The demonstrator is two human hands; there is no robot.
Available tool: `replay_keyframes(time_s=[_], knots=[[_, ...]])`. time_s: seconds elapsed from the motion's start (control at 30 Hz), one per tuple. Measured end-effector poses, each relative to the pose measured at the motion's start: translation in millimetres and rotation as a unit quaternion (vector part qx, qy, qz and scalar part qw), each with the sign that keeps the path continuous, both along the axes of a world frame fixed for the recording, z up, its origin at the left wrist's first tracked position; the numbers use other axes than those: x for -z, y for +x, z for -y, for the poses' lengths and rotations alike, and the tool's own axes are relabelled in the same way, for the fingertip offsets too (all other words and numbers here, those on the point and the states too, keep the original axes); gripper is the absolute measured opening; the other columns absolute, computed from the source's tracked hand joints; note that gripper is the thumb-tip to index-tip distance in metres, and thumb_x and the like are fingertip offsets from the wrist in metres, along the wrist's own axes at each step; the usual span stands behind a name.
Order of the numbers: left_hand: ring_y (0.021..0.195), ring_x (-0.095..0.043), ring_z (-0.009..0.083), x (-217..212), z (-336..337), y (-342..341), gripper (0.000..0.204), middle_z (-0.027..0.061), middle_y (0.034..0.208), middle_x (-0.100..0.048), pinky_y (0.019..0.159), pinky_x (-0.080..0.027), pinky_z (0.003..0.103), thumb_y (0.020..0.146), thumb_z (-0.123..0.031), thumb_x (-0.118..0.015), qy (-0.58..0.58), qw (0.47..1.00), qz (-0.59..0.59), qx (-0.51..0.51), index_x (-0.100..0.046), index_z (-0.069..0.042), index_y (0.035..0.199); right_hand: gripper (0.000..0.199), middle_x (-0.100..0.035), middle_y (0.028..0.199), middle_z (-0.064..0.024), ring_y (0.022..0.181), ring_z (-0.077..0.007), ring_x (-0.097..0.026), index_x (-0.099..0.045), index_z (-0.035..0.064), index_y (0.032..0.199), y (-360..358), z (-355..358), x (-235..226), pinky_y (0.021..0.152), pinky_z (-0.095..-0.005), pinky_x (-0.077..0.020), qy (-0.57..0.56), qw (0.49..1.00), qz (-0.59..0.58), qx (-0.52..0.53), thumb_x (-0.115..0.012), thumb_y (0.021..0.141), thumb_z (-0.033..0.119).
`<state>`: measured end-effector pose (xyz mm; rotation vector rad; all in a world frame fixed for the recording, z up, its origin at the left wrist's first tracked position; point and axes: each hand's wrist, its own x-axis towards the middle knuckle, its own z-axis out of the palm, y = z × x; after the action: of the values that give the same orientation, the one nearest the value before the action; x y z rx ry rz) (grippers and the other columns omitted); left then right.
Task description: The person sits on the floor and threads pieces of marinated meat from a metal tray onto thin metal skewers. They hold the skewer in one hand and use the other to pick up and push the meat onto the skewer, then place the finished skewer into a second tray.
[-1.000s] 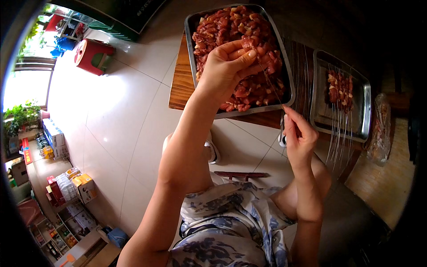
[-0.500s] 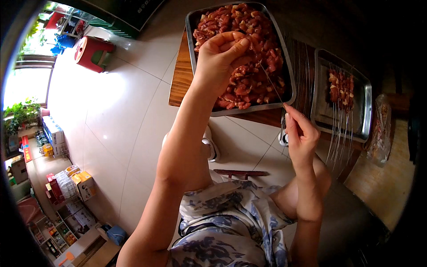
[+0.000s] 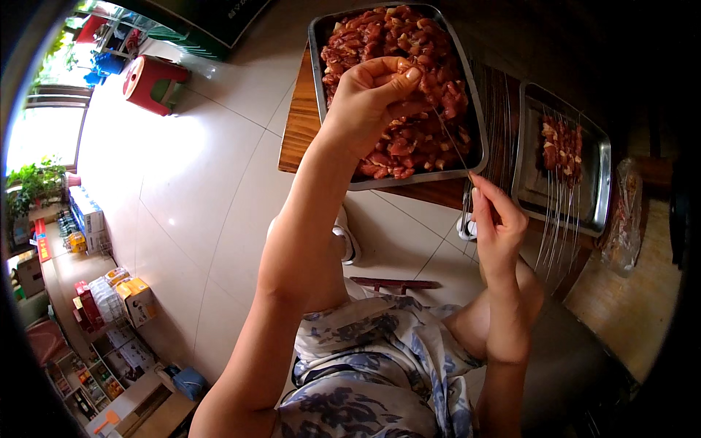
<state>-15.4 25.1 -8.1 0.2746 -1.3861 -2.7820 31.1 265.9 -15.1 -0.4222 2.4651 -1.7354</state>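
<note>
A metal tray heaped with raw cut meat stands in front of me. Over the heap, my left hand is closed in a pinch on a piece of raw meat, mostly hidden by the fingers. My right hand is closed on the near end of a thin metal skewer, just outside the tray's near right corner. The skewer slants up and left, its far end at the meat by my left fingers; whether it pierces the piece I cannot tell.
Right of the big tray, several bare metal skewers lie on the wooden table. Beyond them, a smaller metal tray holds several loaded meat skewers, handles over its near rim. A clear plastic bag lies farther right. A red stool stands far left.
My left hand has shifted slightly right and down over the heap. The skewer in my right hand is slightly steeper, its far end now at the meat by my left fingers.
</note>
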Motion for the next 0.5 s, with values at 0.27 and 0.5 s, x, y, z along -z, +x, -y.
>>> replay_keyframes(time_s=[0.27,0.5], knots=[[0.085,-0.065,0.0160,3,-2,2,0.017,0.0050,0.091,-0.064,0.079,-0.059,0.037,0.090,-0.012,-0.062,-0.007,0.999,0.002,0.044,-0.059,-0.001,0.103,0.020,-0.054,0.066,0.0036,0.056,-0.0023,-0.045,-0.064,0.0002,0.109,-7,-11,-3,0.048,-0.0172,-0.0344,-0.198,0.923,0.328,-0.047,-0.060,0.090,0.006],[0.085,-0.065,0.0182,10,-35,7,0.013,0.0073,0.090,-0.063,0.078,-0.059,0.035,0.089,-0.008,-0.062,-0.005,0.995,0.011,0.100,-0.058,0.001,0.097,0.010,-0.054,0.065,0.0029,0.056,-0.0036,-0.047,-0.063,0.0002,0.097,-2,2,4,0.051,-0.0186,-0.0373,-0.051,0.996,0.076,0.026,-0.058,0.092,0.008]])
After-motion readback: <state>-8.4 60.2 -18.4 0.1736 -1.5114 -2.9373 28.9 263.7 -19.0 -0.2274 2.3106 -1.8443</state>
